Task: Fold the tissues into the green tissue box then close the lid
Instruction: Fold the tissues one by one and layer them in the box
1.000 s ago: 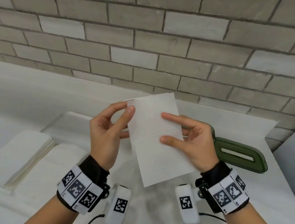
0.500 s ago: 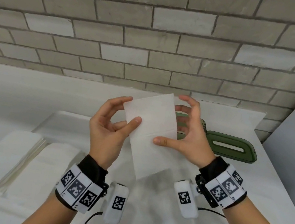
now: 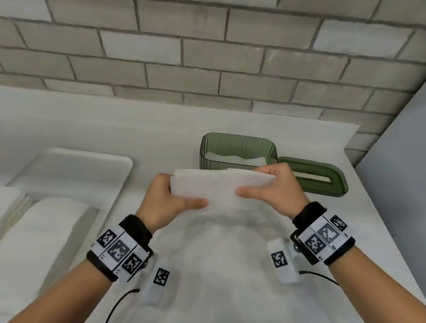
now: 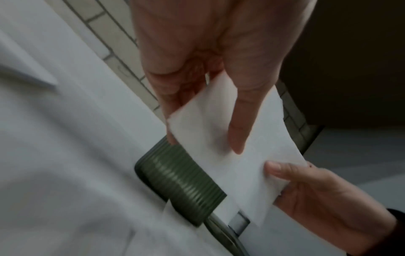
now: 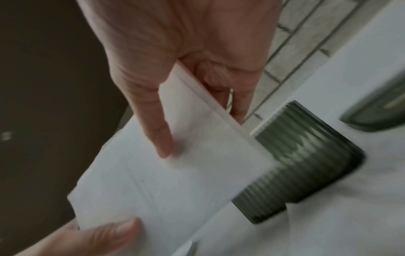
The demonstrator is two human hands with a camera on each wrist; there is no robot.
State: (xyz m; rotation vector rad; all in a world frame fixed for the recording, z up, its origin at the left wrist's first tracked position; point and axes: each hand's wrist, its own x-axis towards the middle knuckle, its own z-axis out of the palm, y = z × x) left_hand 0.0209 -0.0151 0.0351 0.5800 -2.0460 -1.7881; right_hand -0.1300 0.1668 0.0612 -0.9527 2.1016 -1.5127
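Head view alone shows tissues (image 3: 234,158) inside box (image 3: 240,144)

No readable words, brands or numbers anywhere. Only black-and-white square marker codes on the left wristband (image 3: 118,254), the right wristband (image 3: 324,236) and the two white camera pods (image 3: 161,276) below the wrists. Tiny characters beside the wristband codes, too small to make out.

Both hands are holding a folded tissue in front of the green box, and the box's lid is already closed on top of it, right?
Not quite. Both hands do hold the tissue before the green box, but the head view shows the box open, its lid lying on the counter to its right.
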